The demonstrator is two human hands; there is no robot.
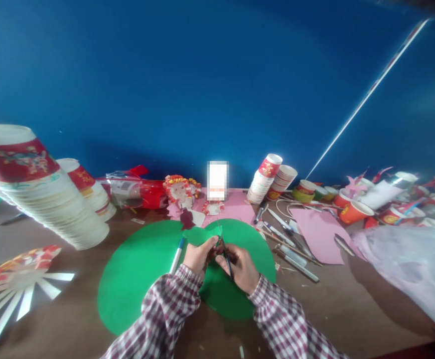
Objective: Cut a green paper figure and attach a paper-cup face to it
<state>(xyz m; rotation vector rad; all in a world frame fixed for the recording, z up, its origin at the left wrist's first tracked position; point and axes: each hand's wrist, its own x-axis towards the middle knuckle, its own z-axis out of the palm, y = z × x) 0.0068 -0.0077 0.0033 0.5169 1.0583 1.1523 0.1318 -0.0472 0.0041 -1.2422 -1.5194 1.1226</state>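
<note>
My right hand (242, 267) grips a pair of scissors (229, 264) with dark handles, the thin blades pointing away from me. Close beside it, my left hand (198, 255) is closed in a pinch near the blades. Whatever lies between its fingertips is too small and blurred to name. Both hands are over a large green sheet (135, 274) with rounded lobes. A white marker with a blue cap (177, 255) lies on that sheet, left of my left hand. Beyond the fingers is a dark red paper scrap (187, 218) beside a pale piece.
Tall stacks of paper cups (60, 199) lean at left, near a cut-open cup (23, 279) with splayed strips. More stacked cups (265, 177) stand at the back. Pens and tools (288, 244), pink paper (318, 234) and a plastic bag (407, 264) lie right.
</note>
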